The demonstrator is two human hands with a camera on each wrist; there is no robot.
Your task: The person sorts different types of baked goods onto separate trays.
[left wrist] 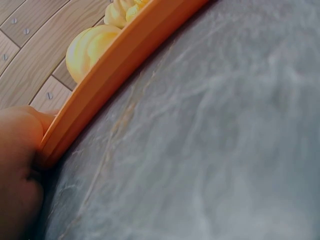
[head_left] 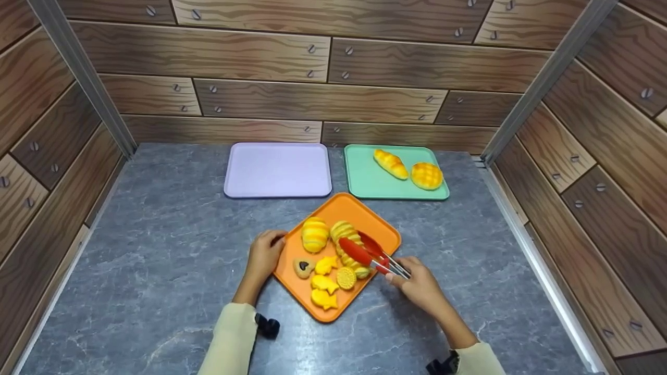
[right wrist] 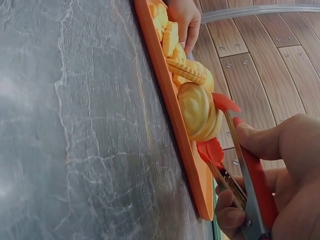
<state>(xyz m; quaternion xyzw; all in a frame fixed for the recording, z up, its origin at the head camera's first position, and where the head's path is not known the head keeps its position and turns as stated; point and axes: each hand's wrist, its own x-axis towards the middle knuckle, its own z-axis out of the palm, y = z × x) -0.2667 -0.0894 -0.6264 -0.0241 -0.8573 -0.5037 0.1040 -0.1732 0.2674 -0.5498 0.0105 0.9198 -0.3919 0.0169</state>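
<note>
At its left corner, the orange tray [head_left: 338,205] is gripped by my left hand [head_left: 264,255]. My right hand [head_left: 421,286] holds red-tipped metal tongs [head_left: 356,251]. In the right wrist view the red tips [right wrist: 211,151] stand apart on either side of a long, ridged toy bread [right wrist: 197,111], which lies on the tray's right part. Whether they press on it I cannot tell. Beside it on the tray are a rounded striped bread [head_left: 315,235], a heart-shaped cookie [head_left: 303,267], a round biscuit [head_left: 346,278] and several yellow fish-shaped pieces [head_left: 324,284].
Behind the orange tray, a purple tray [head_left: 278,171] stands at the left. A green tray [head_left: 365,174] to its right bears a long bread [head_left: 391,164] and a round bread [head_left: 427,176]. Wood-patterned walls [head_left: 260,57] enclose the grey marbled table [head_left: 156,250].
</note>
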